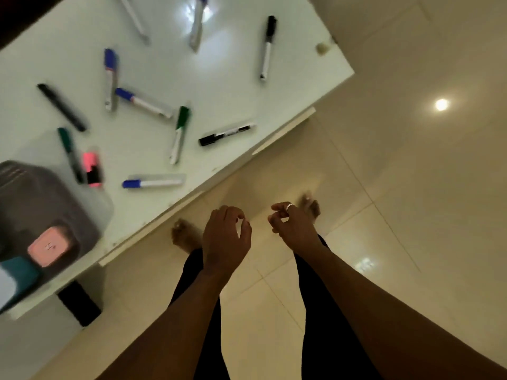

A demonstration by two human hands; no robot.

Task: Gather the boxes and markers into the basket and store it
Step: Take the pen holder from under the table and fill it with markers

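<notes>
Several markers lie scattered on the white table [219,78]: a blue-capped one [152,183] nearest the front edge, a black one [226,134], a green one [179,134] and a pink highlighter [92,170]. A grey basket [41,198] stands at the table's left, holding a pink box [49,249] and a teal box [20,272]. My left hand [225,237] and my right hand [290,226] hover over the floor in front of the table, fingers loosely curled and apart, holding nothing.
More markers lie further back, among them a black-capped one [267,48] near the right edge. A small beige bump [322,48] sits at the table's corner. A black table leg [79,303] stands below. My bare feet rest on the tiled floor [411,187].
</notes>
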